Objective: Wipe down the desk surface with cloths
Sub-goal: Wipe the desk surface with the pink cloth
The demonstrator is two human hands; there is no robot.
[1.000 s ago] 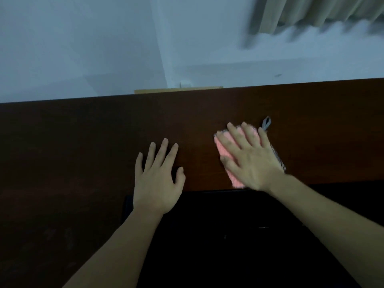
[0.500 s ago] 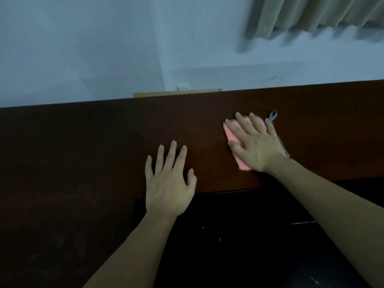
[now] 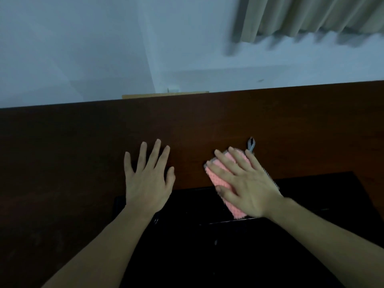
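A dark wooden surface [image 3: 83, 146] meets a pale wall [image 3: 83, 48] under a curtain [image 3: 311, 15]. The left hand [image 3: 147, 179] lies flat, fingers spread and holding nothing. The right hand [image 3: 247, 186] presses straight fingers on a pink cloth [image 3: 218, 175] at the near edge.

Person's two forearms and hands, seen from above: left hand [image 3: 146, 185] and right hand [image 3: 247, 189] both bare, no gloves, rings or watch visible; forearms bare to the frame's lower edge, no sleeve in view; fingernails short, unpainted; right hand slightly motion-blurred
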